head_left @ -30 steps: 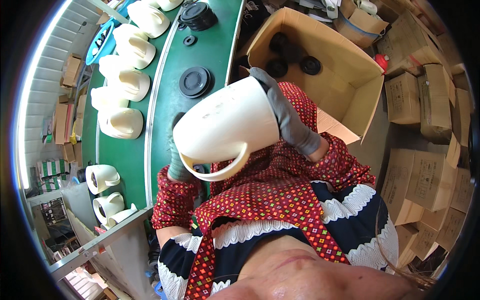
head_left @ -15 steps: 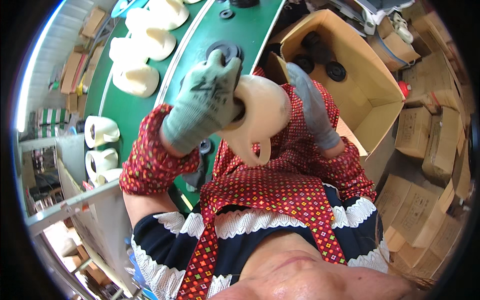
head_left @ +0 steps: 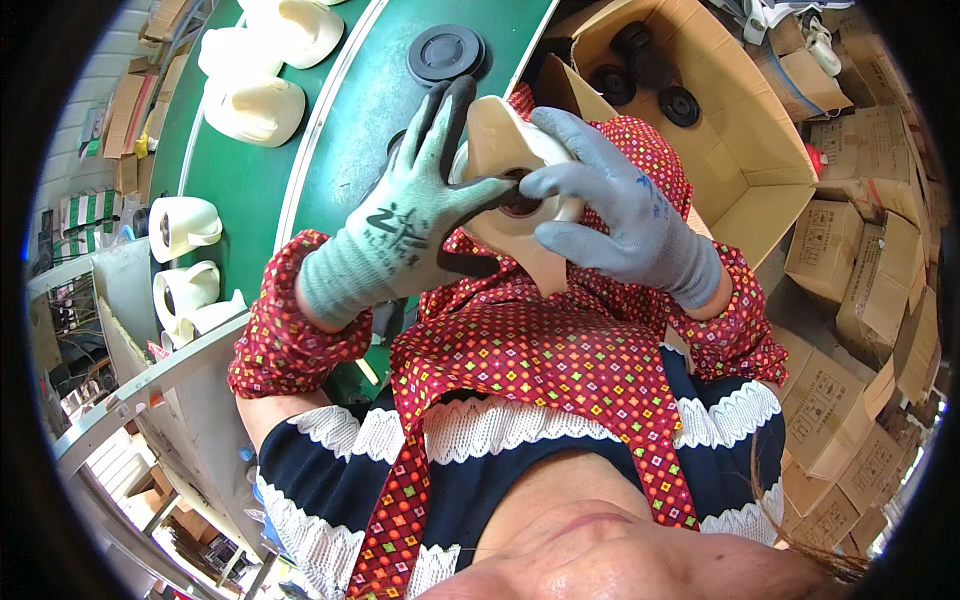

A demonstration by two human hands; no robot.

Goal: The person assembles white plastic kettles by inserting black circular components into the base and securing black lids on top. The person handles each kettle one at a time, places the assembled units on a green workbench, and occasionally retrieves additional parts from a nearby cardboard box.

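Observation:
A cream plastic jug (head_left: 498, 142) is tilted in front of my apron, its dark round opening facing up between my hands. One pointed end rises at the top and a narrow piece, perhaps the handle, sticks out below. My right hand (head_left: 625, 215), in a grey-blue glove, curves round the jug's right side with fingertips at the opening. In a green glove with dark fingertips, my left hand (head_left: 405, 215) spreads its fingers along the left side. Its index finger reaches the opening's edge. A black round disc (head_left: 445, 54) lies on the green belt beyond.
More cream jugs (head_left: 255, 105) stand on the green belt (head_left: 345, 150) at the left. Others (head_left: 185, 228) sit at its near left end. On the right, an open cardboard box (head_left: 745, 130) holds several black discs (head_left: 679, 106). Stacked cartons (head_left: 825, 240) stand farther right.
My right hand has come from beside the jug to take hold of it. The jug has turned so its opening faces up, and my left hand's fingers have spread.

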